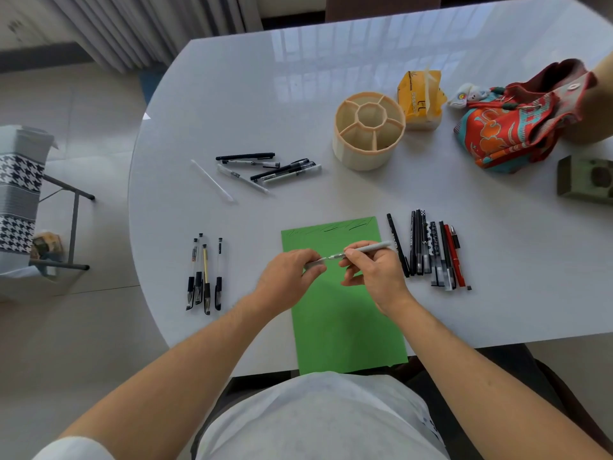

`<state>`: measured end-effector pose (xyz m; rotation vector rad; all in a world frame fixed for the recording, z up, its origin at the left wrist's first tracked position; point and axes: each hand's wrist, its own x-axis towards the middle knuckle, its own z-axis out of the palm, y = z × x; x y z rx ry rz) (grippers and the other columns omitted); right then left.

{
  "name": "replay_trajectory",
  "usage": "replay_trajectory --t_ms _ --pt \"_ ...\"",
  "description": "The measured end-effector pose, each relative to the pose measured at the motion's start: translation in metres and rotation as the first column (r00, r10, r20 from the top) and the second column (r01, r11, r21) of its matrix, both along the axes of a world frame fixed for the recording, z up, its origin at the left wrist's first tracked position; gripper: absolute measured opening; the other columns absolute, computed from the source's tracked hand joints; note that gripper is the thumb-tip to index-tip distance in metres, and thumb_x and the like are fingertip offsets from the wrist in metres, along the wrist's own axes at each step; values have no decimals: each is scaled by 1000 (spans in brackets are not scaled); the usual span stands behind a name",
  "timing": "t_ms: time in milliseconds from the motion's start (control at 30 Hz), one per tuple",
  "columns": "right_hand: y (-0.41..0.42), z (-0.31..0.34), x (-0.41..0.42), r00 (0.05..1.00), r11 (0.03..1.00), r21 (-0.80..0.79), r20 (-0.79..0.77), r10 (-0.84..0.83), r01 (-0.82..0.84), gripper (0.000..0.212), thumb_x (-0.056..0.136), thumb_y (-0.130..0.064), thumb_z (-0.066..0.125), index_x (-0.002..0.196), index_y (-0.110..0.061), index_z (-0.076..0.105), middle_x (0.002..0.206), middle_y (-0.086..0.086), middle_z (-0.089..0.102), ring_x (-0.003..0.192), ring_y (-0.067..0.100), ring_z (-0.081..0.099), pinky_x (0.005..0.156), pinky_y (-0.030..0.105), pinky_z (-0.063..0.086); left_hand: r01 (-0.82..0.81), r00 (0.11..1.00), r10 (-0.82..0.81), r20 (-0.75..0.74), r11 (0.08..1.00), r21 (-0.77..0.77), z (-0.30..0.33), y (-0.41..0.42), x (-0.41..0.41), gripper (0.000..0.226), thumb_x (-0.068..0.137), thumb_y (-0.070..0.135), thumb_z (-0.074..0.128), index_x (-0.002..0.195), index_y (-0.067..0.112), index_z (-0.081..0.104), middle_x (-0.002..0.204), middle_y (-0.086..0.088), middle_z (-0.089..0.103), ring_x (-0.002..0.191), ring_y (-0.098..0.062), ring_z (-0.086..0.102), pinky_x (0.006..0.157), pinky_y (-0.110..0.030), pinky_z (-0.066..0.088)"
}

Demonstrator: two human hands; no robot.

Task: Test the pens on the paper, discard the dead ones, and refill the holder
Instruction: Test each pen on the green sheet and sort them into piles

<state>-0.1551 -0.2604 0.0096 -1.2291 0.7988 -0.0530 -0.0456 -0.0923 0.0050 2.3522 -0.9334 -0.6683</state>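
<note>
Uncapping a grey pen (368, 249) over the green paper (341, 320), head view only. Right hand (373, 272) grips the barrel, fingers curled round it, tip pointing toward the left hand (288, 272). Left hand pinches the cap (313, 263); cap and tip look just apart, though blur makes that uncertain.

Scribble marks sit at the paper's far edge, beyond both hands. Just right of the right hand: a tight row of dark pens plus one red (431, 250). Left of the left hand, well apart: four clear-barrel pens (204, 273). Farther out, ahead of the left hand: a loose cluster of pens (265, 167). Holder (368, 131) stands far ahead of the right hand, compartments look empty. All on the white table (232, 94).

Risks, my read:
- Three piles, no labels. Dropping this pen in the wrong one mixes dead with good.
- Cap could slip from the pinch and roll off the near table edge.
- Right wrist sits close to the dark row; a writing stroke may knock those pens.
- Paper is unheld; a stroke may slide it.
</note>
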Motion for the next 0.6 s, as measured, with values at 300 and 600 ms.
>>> replay_trajectory --t_ms 300,600 --pt "14 4 5 1000 996 93 -17 8 -6 14 99 -12 63 99 1 68 78 13 70 58 19 61 63 45 63 -39 999 37 -39 996 -75 11 -7 -3 17 97 32 61 93 16 68 73 7 66 59 -7 54 54 -25 42" --pt "10 1 10 992 996 55 -105 73 -68 14 101 -14 60 98 -2 65 82 10 69 63 16 62 63 41 63 -5 997 4 -77 1000 -10 12 -8 2 22 95 38 63 98 18 71 79 6 70 63 -6 58 59 -28 45"
